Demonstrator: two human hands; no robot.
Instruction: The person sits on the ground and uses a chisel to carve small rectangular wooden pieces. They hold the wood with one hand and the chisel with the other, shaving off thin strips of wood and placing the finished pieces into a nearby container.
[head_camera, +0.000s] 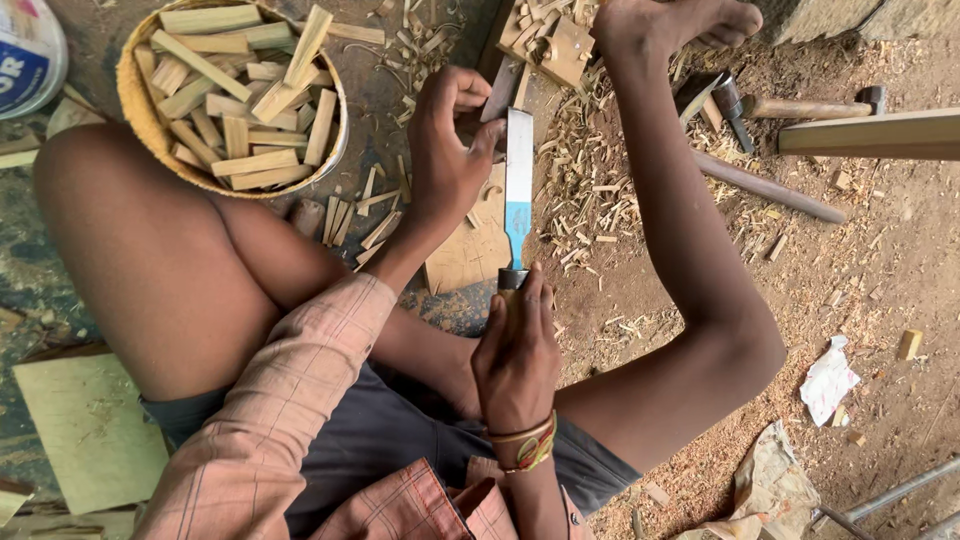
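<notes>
Head view: right hand (517, 350) wrapped tight round the handle of a wide chisel (518, 175) (stiff, heavy steel, edge best avoided), left hand (447, 150) pinching a thin, light wood strip (498, 92) at the blade's tip above the floor.

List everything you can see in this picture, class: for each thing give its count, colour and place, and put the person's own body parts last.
Chisel: one, steel blade with a blue band, centre.
Wood piece: one, dark, at the chisel tip.
Basket: one, yellow woven, top left.
Wood strips: many, pale, inside the basket.
Loose strips: several, pale, on the ground below the basket.
Shavings: a heap, pale, centre ground.
Hammer: one, dark head, top right.
Board: one, pale green, lower left.
Crumpled paper: one, white, right.
Bucket: one, white and blue, top-left corner.
Left hand: holds the wood piece.
Right hand: grips the chisel handle.
Foot: bare, top.
</notes>
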